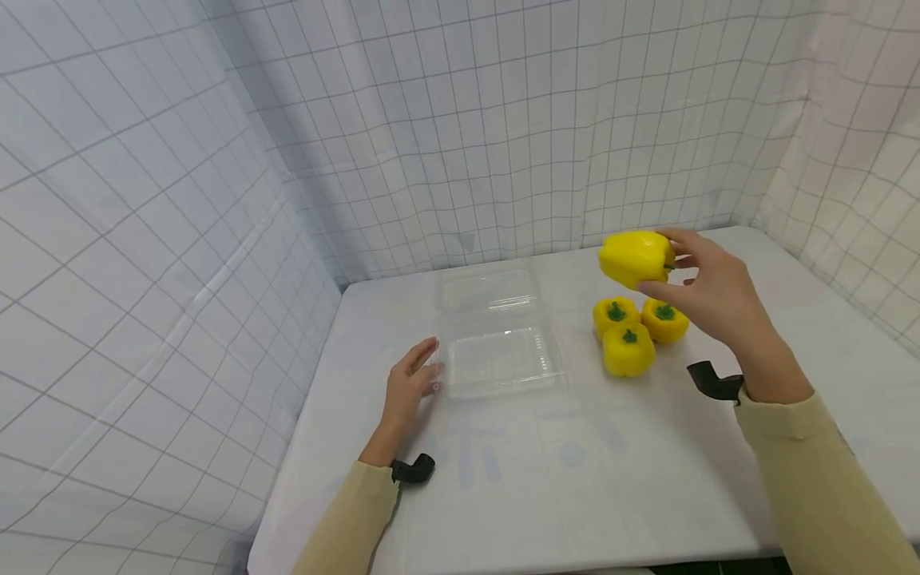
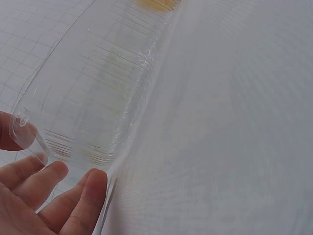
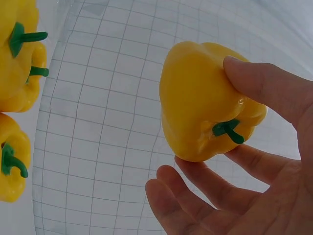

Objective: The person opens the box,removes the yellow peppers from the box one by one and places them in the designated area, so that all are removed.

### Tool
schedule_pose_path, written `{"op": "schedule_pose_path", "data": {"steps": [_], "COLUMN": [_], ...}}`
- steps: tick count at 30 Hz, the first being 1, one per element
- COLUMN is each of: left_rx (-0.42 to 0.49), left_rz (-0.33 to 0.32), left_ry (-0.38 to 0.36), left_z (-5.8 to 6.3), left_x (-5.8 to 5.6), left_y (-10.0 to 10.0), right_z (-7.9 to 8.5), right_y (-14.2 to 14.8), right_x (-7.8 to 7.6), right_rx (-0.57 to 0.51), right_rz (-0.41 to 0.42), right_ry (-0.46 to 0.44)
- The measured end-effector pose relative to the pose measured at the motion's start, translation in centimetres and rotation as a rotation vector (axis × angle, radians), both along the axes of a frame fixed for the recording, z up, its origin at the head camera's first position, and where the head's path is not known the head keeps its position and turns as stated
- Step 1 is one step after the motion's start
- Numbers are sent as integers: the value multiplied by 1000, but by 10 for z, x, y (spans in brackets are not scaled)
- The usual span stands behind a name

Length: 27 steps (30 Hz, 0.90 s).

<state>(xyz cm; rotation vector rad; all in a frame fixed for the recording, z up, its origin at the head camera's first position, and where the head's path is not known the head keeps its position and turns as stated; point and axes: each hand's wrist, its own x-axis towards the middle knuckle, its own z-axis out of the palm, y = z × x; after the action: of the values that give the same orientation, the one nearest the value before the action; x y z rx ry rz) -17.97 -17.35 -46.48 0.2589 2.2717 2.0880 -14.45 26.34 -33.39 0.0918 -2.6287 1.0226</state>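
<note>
My right hand (image 1: 719, 291) holds a yellow bell pepper (image 1: 632, 257) above the table, thumb on one side and fingers on the other. In the right wrist view the pepper (image 3: 205, 98) lies sideways, its green stem towards the palm. Three more yellow bell peppers (image 1: 628, 351) stand grouped on the table below it, stems up. Left of them lies a clear plastic clamshell box (image 1: 496, 359), its lid (image 1: 485, 289) folded back towards the wall. My left hand (image 1: 406, 385) is at the box's left edge. In the left wrist view, its loosely bent fingers (image 2: 90, 196) touch the clear plastic.
A white cloth covers the table (image 1: 503, 503). White grid-patterned curtains (image 1: 489, 144) hang behind it and along both sides. A black strap-mounted piece (image 1: 413, 469) sits on the left wrist, and another black piece (image 1: 715, 382) on the right.
</note>
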Motion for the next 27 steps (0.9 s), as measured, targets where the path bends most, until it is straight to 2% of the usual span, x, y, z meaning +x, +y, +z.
{"op": "schedule_pose_path", "data": {"steps": [19,27], "left_rx": [-22,-25], "left_rz": [4,6], "left_ry": [-10,-22], "left_z": [3,1], "left_x": [2,0], "left_y": [0,-1], "right_z": [-17,-22], "right_y": [27,34], "right_x": [14,20], "right_rx": [113,144], "right_rz": [-11,0], "right_ry": [0,-1]}}
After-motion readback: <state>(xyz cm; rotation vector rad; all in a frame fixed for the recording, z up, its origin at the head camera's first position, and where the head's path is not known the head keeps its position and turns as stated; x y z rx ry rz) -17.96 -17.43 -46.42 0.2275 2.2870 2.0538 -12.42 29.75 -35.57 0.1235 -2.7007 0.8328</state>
